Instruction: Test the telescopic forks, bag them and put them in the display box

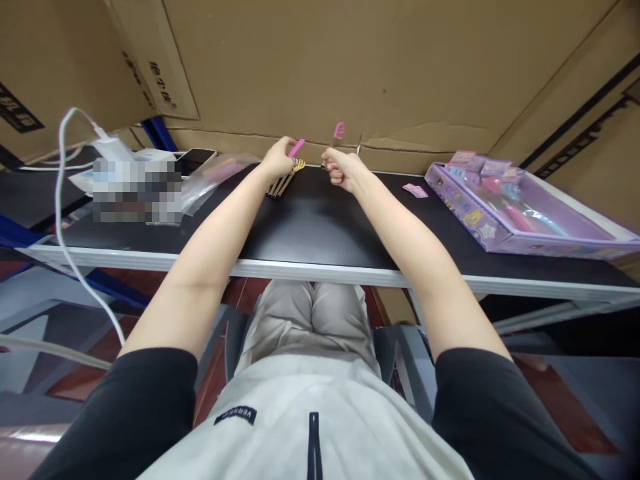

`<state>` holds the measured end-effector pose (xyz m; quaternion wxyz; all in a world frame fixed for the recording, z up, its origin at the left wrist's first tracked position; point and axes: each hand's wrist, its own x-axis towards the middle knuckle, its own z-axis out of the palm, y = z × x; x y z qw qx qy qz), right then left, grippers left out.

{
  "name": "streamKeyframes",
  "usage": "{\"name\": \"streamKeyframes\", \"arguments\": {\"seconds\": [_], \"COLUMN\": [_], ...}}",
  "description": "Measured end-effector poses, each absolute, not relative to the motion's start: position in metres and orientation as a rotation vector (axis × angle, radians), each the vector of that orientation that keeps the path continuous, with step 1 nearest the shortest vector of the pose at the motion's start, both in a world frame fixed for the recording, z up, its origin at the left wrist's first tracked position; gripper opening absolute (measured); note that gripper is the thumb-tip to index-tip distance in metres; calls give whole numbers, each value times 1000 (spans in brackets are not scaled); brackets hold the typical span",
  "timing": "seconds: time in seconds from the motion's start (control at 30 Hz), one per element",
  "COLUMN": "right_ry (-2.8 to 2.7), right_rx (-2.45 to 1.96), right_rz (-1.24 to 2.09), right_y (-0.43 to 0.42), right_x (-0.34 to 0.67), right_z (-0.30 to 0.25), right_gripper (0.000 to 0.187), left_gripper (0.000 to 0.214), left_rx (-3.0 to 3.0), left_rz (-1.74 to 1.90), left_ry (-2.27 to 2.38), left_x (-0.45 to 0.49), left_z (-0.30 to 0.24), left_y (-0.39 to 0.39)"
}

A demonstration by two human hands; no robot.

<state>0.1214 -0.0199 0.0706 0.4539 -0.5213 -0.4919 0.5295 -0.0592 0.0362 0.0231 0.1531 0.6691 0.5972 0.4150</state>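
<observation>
My left hand [278,159] is closed on a pink pen-like stick [297,147] at the far side of the black table [310,227]. Under that hand lies a small bundle of brown pencils with a yellow end [283,181]. My right hand [340,169] is closed on a thin stick with a pink top [338,131], held upright. The two hands are close together, about a hand's width apart. A thin metal point [359,145] stands just right of my right hand.
A purple toy box [520,212] lies at the right, with a small pink card [415,191] beside it. At the left are a clear plastic bag [215,175], a phone [198,157], a white charger and cable [63,200]. Cardboard boxes [350,67] wall the back.
</observation>
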Motion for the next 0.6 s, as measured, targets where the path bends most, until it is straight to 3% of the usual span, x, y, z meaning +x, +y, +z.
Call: {"name": "streamKeyframes", "arguments": {"seconds": [0.3,0.6], "right_ry": [-1138,-1239], "right_rx": [-1390,-1498], "right_rz": [1289,1364], "right_y": [-30,-29], "right_x": [171,170], "right_z": [51,42], "right_gripper": [27,29], "left_gripper": [58,41], "left_rx": [2215,2408], "left_rz": [918,779], "left_ry": [1365,1429], "left_x": [-37,-26], "left_z": [3,-3], "left_y": [4,-6]}}
